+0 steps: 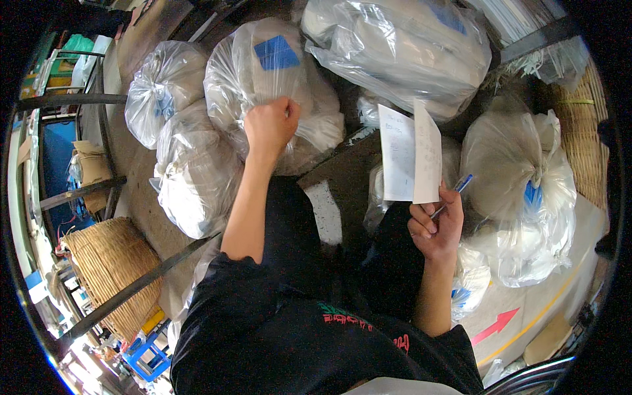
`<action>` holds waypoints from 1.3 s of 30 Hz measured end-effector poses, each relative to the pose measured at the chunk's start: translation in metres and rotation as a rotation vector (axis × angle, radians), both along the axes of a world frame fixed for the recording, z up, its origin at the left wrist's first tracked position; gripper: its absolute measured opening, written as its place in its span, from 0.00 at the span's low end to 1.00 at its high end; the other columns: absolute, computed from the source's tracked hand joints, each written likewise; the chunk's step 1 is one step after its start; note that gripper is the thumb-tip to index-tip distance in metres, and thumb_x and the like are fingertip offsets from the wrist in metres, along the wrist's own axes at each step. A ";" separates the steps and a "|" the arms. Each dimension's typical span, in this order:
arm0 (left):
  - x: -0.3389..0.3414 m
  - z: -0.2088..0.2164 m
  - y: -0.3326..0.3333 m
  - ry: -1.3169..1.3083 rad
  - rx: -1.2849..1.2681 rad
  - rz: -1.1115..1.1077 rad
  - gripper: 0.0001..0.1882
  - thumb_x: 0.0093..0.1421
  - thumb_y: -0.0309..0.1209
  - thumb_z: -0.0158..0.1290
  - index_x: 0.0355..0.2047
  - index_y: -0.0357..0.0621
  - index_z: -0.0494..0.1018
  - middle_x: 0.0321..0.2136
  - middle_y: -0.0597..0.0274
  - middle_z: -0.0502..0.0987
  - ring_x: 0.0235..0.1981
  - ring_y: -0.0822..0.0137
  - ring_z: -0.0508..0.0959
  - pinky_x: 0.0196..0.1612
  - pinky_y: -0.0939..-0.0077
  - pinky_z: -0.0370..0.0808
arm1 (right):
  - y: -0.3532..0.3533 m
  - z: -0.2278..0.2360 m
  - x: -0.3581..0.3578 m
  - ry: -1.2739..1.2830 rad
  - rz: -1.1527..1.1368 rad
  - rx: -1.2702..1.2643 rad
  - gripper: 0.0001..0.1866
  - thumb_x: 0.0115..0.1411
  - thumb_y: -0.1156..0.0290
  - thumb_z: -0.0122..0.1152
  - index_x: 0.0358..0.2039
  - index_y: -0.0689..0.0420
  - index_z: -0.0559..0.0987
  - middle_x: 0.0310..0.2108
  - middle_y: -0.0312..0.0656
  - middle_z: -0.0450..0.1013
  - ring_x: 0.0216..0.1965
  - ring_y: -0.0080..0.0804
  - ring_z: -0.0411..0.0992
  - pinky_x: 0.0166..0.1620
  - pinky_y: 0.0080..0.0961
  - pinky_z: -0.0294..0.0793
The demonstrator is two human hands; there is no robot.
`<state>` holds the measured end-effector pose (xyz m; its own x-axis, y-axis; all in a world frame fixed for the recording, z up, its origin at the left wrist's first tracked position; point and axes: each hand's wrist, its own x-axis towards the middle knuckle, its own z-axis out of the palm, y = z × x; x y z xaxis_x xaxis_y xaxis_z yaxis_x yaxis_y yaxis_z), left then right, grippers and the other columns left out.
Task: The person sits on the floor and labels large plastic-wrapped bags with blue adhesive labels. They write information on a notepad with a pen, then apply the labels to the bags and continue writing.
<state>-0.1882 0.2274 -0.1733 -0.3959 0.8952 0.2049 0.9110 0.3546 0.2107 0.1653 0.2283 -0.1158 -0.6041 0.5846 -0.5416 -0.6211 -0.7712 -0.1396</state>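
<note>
My left hand (270, 126) is closed on the plastic of a clear bag (263, 72) that holds pale contents and carries a blue square label (276, 52). My right hand (436, 227) holds two white paper sheets (411, 155) upright together with a blue pen (455, 189) between the fingers. Both forearms reach out from a black shirt at the lower edge.
Several tied clear bags of pale material lie around: at far left (161, 85), lower left (194, 181), top (401, 46) and right (520, 178). Woven baskets stand at lower left (112, 270) and far right (582, 131). Dark metal bars (131, 289) cross on the left. A red arrow (495, 325) marks the floor.
</note>
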 end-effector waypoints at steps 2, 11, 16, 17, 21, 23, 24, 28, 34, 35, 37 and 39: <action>0.012 0.004 -0.015 0.025 0.020 -0.004 0.12 0.56 0.38 0.57 0.19 0.48 0.78 0.19 0.50 0.78 0.21 0.47 0.79 0.27 0.54 0.75 | 0.001 -0.001 0.000 0.012 0.008 0.014 0.08 0.68 0.61 0.46 0.40 0.49 0.71 0.21 0.33 0.61 0.13 0.18 0.53 0.12 0.14 0.55; 0.062 0.030 -0.066 -0.062 0.051 -0.038 0.13 0.56 0.31 0.58 0.17 0.42 0.70 0.17 0.50 0.75 0.22 0.46 0.77 0.29 0.55 0.73 | -0.002 0.001 -0.002 -0.022 -0.023 0.009 0.11 0.70 0.62 0.42 0.37 0.53 0.71 0.20 0.34 0.59 0.14 0.19 0.54 0.11 0.14 0.53; 0.046 0.032 -0.043 -0.193 -0.029 0.201 0.17 0.63 0.39 0.52 0.49 0.42 0.72 0.17 0.43 0.77 0.21 0.41 0.79 0.28 0.47 0.75 | -0.003 0.001 -0.001 -0.040 -0.009 0.048 0.08 0.69 0.61 0.45 0.40 0.49 0.70 0.21 0.33 0.60 0.13 0.18 0.53 0.12 0.15 0.55; 0.041 0.033 -0.033 -0.208 -0.045 0.241 0.23 0.65 0.41 0.50 0.57 0.43 0.70 0.18 0.42 0.77 0.21 0.41 0.80 0.28 0.46 0.76 | -0.004 0.001 -0.002 -0.035 -0.014 0.045 0.08 0.69 0.61 0.45 0.40 0.49 0.70 0.21 0.33 0.60 0.13 0.18 0.53 0.12 0.15 0.55; 0.006 0.014 -0.001 -0.068 -0.304 0.136 0.35 0.65 0.48 0.46 0.69 0.48 0.56 0.21 0.40 0.79 0.25 0.40 0.82 0.32 0.45 0.78 | -0.005 -0.001 -0.002 -0.011 -0.037 0.016 0.11 0.70 0.62 0.42 0.39 0.54 0.71 0.21 0.35 0.60 0.14 0.20 0.54 0.12 0.15 0.53; 0.001 0.012 0.004 -0.076 -0.329 0.116 0.35 0.65 0.48 0.46 0.69 0.48 0.56 0.23 0.40 0.80 0.27 0.39 0.82 0.34 0.45 0.78 | -0.004 -0.001 -0.002 0.002 -0.041 0.021 0.12 0.70 0.62 0.42 0.39 0.55 0.70 0.21 0.36 0.60 0.14 0.20 0.54 0.12 0.15 0.53; 0.000 0.011 0.005 -0.079 -0.348 0.106 0.35 0.65 0.48 0.45 0.69 0.48 0.56 0.24 0.40 0.80 0.28 0.39 0.82 0.36 0.45 0.78 | -0.005 -0.002 -0.002 0.008 -0.043 0.017 0.12 0.70 0.62 0.42 0.39 0.55 0.70 0.21 0.36 0.60 0.14 0.20 0.54 0.12 0.15 0.52; 0.006 0.006 0.012 -0.099 -0.372 0.094 0.35 0.65 0.47 0.44 0.69 0.47 0.55 0.27 0.40 0.81 0.31 0.39 0.82 0.39 0.47 0.78 | -0.005 0.003 -0.006 -0.062 -0.020 0.021 0.09 0.69 0.61 0.45 0.41 0.50 0.70 0.20 0.34 0.60 0.12 0.19 0.54 0.12 0.16 0.55; 0.006 -0.002 0.021 -0.103 -0.373 0.087 0.35 0.66 0.48 0.42 0.70 0.48 0.53 0.28 0.41 0.81 0.30 0.40 0.82 0.37 0.45 0.77 | -0.005 0.002 -0.007 -0.076 -0.014 0.012 0.11 0.71 0.58 0.44 0.40 0.51 0.70 0.20 0.33 0.61 0.12 0.19 0.53 0.11 0.15 0.55; 0.008 -0.004 0.021 -0.076 -0.343 0.081 0.34 0.65 0.46 0.43 0.69 0.46 0.55 0.26 0.42 0.81 0.28 0.41 0.82 0.35 0.46 0.77 | -0.005 0.003 -0.008 -0.078 -0.011 0.006 0.11 0.71 0.58 0.44 0.39 0.51 0.71 0.20 0.33 0.61 0.12 0.19 0.53 0.11 0.15 0.55; 0.010 -0.006 0.021 -0.050 -0.299 0.057 0.33 0.65 0.45 0.44 0.67 0.45 0.59 0.23 0.45 0.81 0.25 0.44 0.82 0.32 0.48 0.77 | -0.004 0.002 -0.008 -0.081 -0.004 -0.002 0.12 0.71 0.57 0.44 0.38 0.51 0.71 0.20 0.33 0.62 0.12 0.19 0.53 0.11 0.15 0.55; 0.012 -0.005 0.022 -0.050 -0.272 0.026 0.31 0.65 0.44 0.44 0.67 0.46 0.62 0.22 0.46 0.81 0.23 0.45 0.81 0.30 0.48 0.77 | -0.004 0.001 -0.007 -0.079 0.007 -0.008 0.13 0.71 0.57 0.44 0.37 0.51 0.71 0.20 0.34 0.62 0.12 0.19 0.54 0.11 0.15 0.56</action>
